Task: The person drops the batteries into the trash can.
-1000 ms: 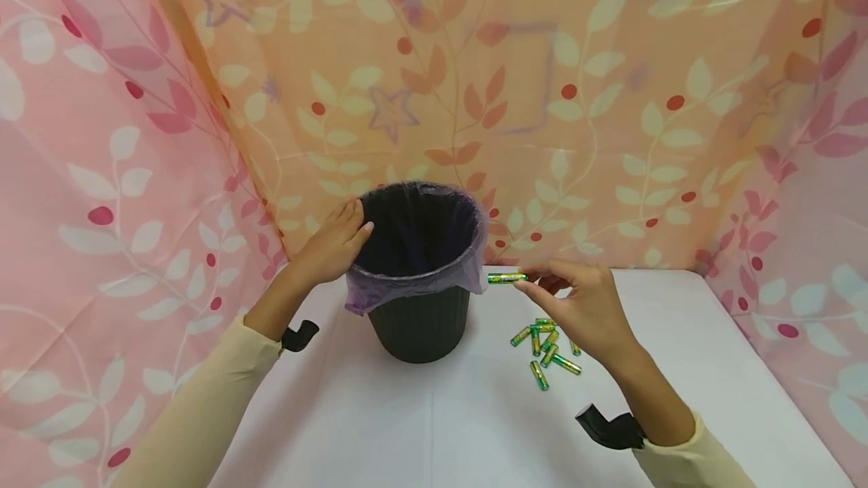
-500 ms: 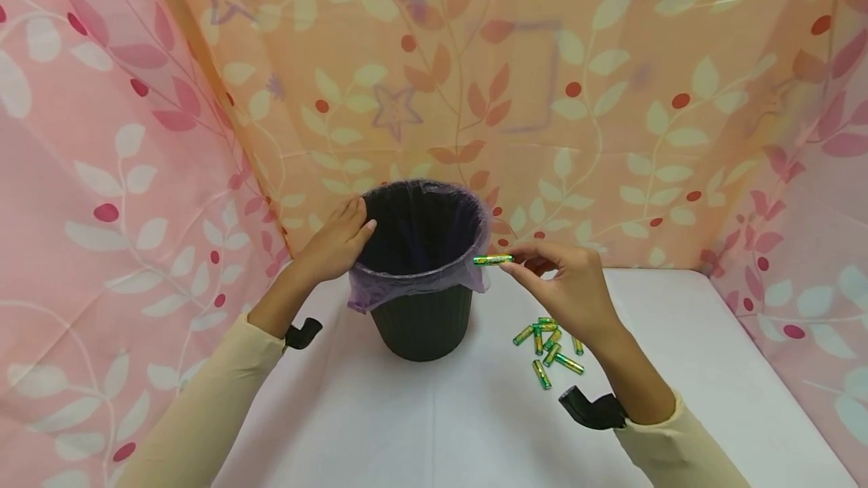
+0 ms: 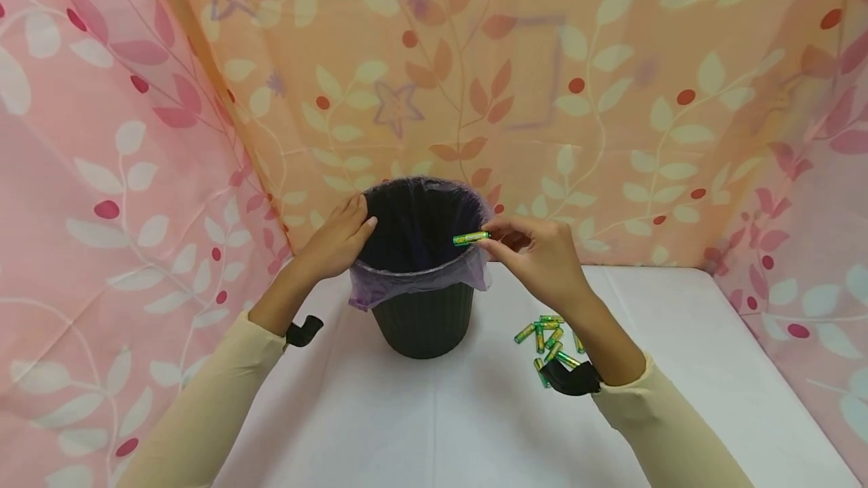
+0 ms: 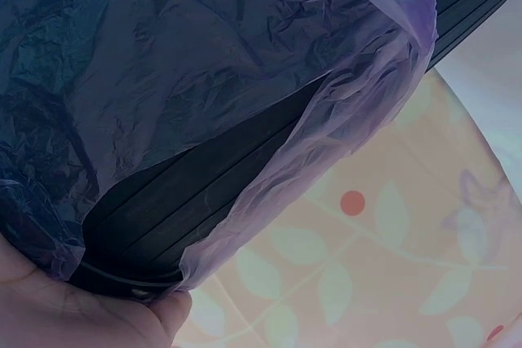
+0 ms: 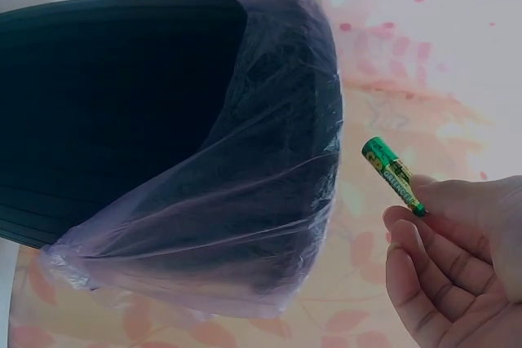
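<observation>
Head view: loose batteries [image 3: 554, 338] are part-hidden.
Pinched battery [image 3: 468, 238] is now moved above bin [image 3: 422, 326] by right hand [image 3: 545, 258]; curl of left hand [image 3: 332, 242] is unclear.

We're seeing black bin [image 3: 422, 330], purple liner [image 3: 369, 294] edging it, green-and-yellow batteries [image 3: 554, 337] lying right of bin, white tabletop [image 3: 380, 420] showing beneath bin, orange, leaf-patterned, red-dotted backdrop [image 3: 529, 96] hanging behind bin.

Draped booth, leaf-print curtains [image 3: 447, 96]
</observation>
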### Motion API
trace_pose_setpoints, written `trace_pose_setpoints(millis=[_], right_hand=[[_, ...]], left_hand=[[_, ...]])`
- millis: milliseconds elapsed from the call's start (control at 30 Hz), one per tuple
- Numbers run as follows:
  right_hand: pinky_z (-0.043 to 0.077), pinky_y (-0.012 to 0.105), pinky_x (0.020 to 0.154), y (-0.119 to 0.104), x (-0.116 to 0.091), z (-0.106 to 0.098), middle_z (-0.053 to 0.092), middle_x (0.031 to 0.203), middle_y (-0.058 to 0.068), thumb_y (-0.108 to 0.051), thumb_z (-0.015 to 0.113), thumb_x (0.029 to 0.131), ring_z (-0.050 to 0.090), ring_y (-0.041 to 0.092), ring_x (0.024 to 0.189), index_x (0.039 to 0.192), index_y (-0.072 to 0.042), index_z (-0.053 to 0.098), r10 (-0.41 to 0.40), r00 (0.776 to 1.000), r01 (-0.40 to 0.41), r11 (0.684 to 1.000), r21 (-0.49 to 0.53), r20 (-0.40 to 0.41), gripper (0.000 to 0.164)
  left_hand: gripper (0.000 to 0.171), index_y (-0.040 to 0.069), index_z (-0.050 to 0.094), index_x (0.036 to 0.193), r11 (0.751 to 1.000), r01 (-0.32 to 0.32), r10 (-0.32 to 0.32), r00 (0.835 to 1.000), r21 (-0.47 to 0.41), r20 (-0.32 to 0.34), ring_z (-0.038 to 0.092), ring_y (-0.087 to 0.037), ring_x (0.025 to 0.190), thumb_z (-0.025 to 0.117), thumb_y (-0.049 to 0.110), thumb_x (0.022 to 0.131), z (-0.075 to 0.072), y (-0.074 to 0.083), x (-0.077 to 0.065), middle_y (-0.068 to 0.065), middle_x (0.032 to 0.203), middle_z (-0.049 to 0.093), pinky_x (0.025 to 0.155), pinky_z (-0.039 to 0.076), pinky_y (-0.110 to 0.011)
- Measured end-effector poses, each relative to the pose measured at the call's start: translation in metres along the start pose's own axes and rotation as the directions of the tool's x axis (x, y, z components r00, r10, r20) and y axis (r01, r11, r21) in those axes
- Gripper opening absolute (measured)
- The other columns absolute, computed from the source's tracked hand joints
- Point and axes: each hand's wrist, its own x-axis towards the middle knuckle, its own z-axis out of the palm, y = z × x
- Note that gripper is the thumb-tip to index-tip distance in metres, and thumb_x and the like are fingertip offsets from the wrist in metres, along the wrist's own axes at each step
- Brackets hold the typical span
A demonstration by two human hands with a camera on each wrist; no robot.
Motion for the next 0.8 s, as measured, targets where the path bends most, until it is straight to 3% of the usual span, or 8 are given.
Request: trace_pose_setpoints(millis=[433, 633, 800], right_hand=[[0.055, 0.024, 0.049, 0.009, 0.032, 0.018, 0.075, 0.081, 0.002, -0.009, 0.082, 0.086, 0.065, 0.012, 0.061, 0.099, -0.005, 0.077, 0.0, 0.997, 0.004, 0.999, -0.053, 0.071, 0.014], [0.055, 0.025, 0.06, 0.012, 0.048, 0.027, 0.075, 0.079, 0.005, -0.006, 0.083, 0.084, 0.067, 0.014, 0.065, 0.096, -0.001, 0.077, -0.052, 0.995, 0.058, 0.995, -0.076, 0.08, 0.014], [0.059, 0.029, 0.065, 0.015, 0.056, 0.035, 0.075, 0.081, 0.008, -0.003, 0.082, 0.084, 0.071, 0.017, 0.068, 0.096, 0.002, 0.077, -0.051, 0.994, 0.057, 0.997, -0.053, 0.094, 0.014]], left_hand=[[0.066, -0.012, 0.013, 0.156, 1.0, 0.011, -0.011, 1.0, 0.002, 0.01, 0.0, -0.038, 0.155, 0.028, 0.033, 0.111, 0.0, -0.001, 0.001, -0.026, 0.166, 0.006, 0.125, 0.003, -0.051], [0.065, -0.013, 0.014, 0.156, 1.0, 0.008, -0.008, 1.0, 0.008, -0.002, 0.002, -0.04, 0.155, 0.029, 0.033, 0.111, -0.001, 0.0, 0.0, -0.026, 0.166, 0.008, 0.125, 0.004, -0.052], [0.065, -0.012, 0.015, 0.156, 1.0, 0.01, -0.01, 1.0, 0.007, -0.001, 0.002, -0.041, 0.155, 0.028, 0.033, 0.111, -0.001, 0.0, 0.0, -0.026, 0.166, 0.008, 0.125, 0.004, -0.052]])
